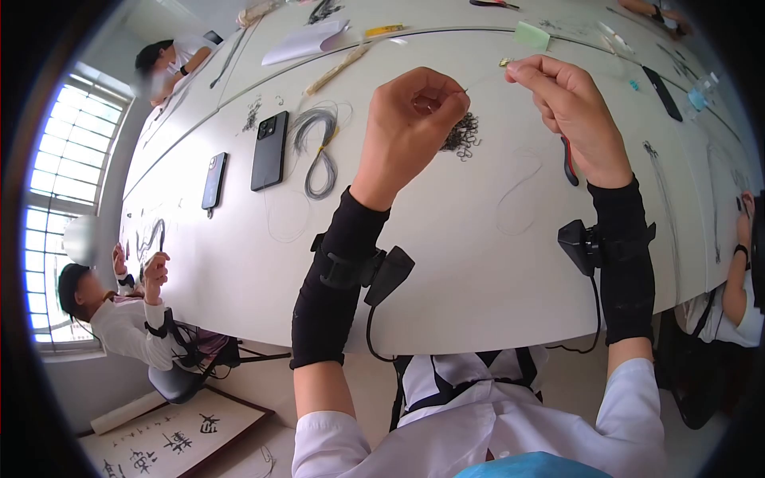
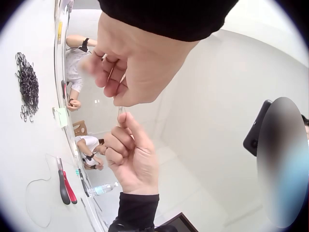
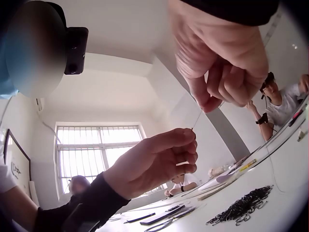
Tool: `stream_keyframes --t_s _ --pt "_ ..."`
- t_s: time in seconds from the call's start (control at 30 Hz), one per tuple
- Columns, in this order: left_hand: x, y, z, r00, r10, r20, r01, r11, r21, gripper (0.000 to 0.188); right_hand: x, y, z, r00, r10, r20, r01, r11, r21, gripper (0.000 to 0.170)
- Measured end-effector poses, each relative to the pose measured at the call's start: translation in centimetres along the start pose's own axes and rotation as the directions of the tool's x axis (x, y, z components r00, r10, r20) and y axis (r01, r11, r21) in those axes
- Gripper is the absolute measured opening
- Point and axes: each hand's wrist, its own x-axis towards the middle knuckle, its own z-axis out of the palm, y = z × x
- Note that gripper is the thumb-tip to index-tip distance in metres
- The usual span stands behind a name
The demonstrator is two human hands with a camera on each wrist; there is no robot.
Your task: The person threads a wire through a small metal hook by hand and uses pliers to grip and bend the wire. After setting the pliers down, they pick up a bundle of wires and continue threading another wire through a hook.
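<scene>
My left hand point(image 1: 410, 131) is raised over the table, its thumb and forefinger pinching what looks like a fishing hook point(image 3: 193, 129), mostly hidden; only a small dark tip shows. Thin, clear fishing line point(image 3: 197, 117) runs from there to my right hand point(image 1: 570, 111), whose thumb and forefinger pinch it. At the right fingertips, in the head view, a small gold-coloured bit point(image 1: 504, 62) shows. Below and between the hands lies a heap of dark fishing hooks point(image 1: 462, 137). Red-and-black pliers point(image 2: 66, 186) lie on the table under the right hand.
A tied coil of grey line point(image 1: 321, 151) and two phones, one large point(image 1: 270, 151) and one smaller point(image 1: 214, 182), lie to the left. Loose line point(image 1: 518, 191) curls on the white table point(image 1: 470, 295). A green note point(image 1: 531, 36) lies beyond. Other people sit around.
</scene>
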Motion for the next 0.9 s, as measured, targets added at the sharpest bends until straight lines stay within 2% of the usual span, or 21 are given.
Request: stream_keyframes --t_s 0.03,0.1,0.17,0.27,0.33,0.47,0.57,0.67,0.77,0.9 --pt "0.0 0.2 -0.1 0.994 -0.112 -0.004 0.111 0.990 -0.089 0.013 0.1 0.0 -0.2 0.998 0.000 -0.060 0.004 0.998 0.068 0.026" --pt "0.1 0.3 -0.4 0.969 -0.236 0.073 0.246 0.901 -0.358 0.013 0.4 0.2 -0.5 0.984 0.008 -0.175 0.028 0.979 0.201 0.025" --pt "0.0 0.6 -0.4 0.931 -0.326 0.164 0.360 0.745 -0.561 0.012 0.2 0.2 -0.1 0.986 0.015 -0.166 0.026 0.969 0.246 0.025" --pt "-0.2 0.8 0.0 0.906 -0.356 0.231 0.414 0.622 -0.664 0.011 -0.6 -0.3 2.1 0.996 0.046 -0.075 -0.027 0.970 0.243 0.025" --pt "-0.4 0.7 0.3 0.901 -0.360 0.240 0.417 0.574 -0.705 0.011 -0.8 0.2 2.7 0.999 0.028 0.043 -0.039 0.962 0.271 0.025" --pt "-0.6 0.2 0.6 0.905 -0.361 0.224 0.400 0.544 -0.737 0.013 -1.1 0.8 4.0 1.000 -0.025 0.006 0.022 0.958 0.285 0.024" --pt "-0.7 0.0 0.8 0.906 -0.367 0.212 0.392 0.536 -0.747 0.014 -1.0 0.8 3.5 0.999 0.019 0.040 -0.028 0.968 0.250 0.024" --pt "-0.6 -0.2 0.7 0.904 -0.371 0.213 0.394 0.526 -0.754 0.015 -1.1 0.9 3.9 0.999 -0.037 0.025 0.028 0.955 0.296 0.023" --pt "-0.6 -0.4 0.8 0.899 -0.379 0.219 0.402 0.516 -0.757 0.015 -1.2 0.8 4.1 0.999 -0.025 0.042 0.011 0.957 0.290 0.023" --pt "-0.6 -0.5 0.9 0.897 -0.383 0.220 0.405 0.519 -0.753 0.014 -1.0 1.3 4.0 0.999 -0.034 0.032 0.026 0.976 0.218 0.022"
